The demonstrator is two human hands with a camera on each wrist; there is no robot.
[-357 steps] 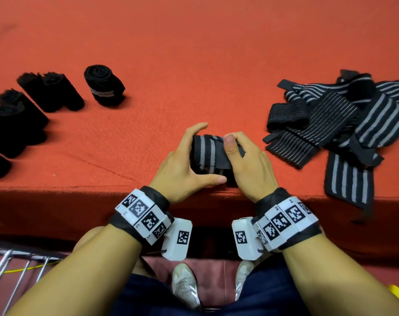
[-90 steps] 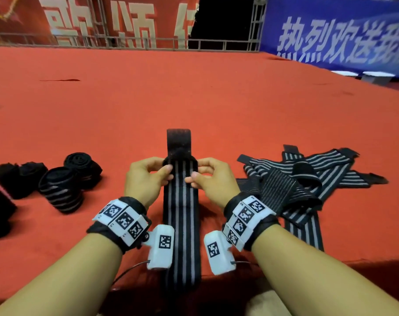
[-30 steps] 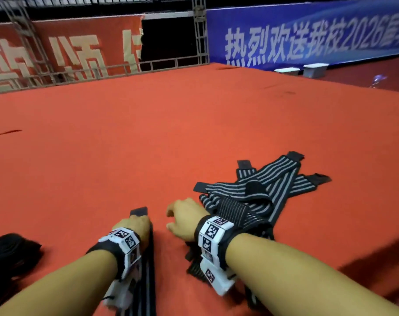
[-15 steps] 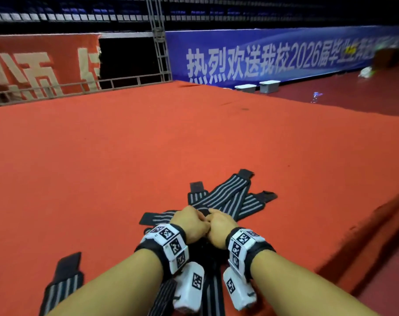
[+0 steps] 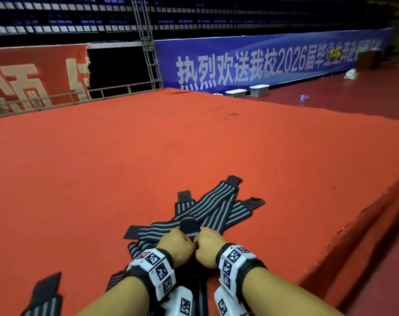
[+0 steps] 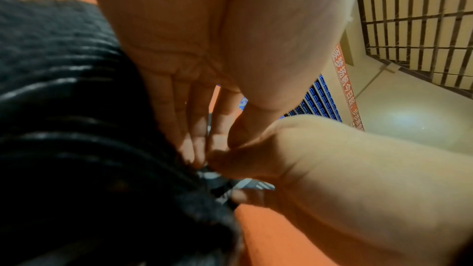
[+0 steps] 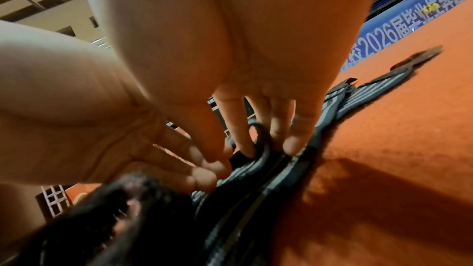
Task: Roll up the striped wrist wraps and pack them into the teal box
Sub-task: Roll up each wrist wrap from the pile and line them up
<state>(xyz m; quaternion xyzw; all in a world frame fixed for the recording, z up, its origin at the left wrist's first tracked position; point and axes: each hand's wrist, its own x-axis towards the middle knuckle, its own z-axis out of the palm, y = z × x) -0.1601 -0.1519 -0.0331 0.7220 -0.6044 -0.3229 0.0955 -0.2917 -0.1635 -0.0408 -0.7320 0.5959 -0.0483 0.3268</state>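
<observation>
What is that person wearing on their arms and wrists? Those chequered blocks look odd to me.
Both forearms are bare, with no sleeves. Each wrist carries a black fabric band set with white blocks printed with black square-patterned markers; the right wrist's set matches. Under each wrist hangs a rounded white plastic unit, also bearing a marker. The hands are bare, without gloves.

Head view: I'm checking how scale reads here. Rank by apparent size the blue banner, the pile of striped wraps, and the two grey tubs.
1. Blue banner, largest.
2. Pile of striped wraps.
3. Grey tubs, smallest; they sit far from the camera, so true size is unsure.
</observation>
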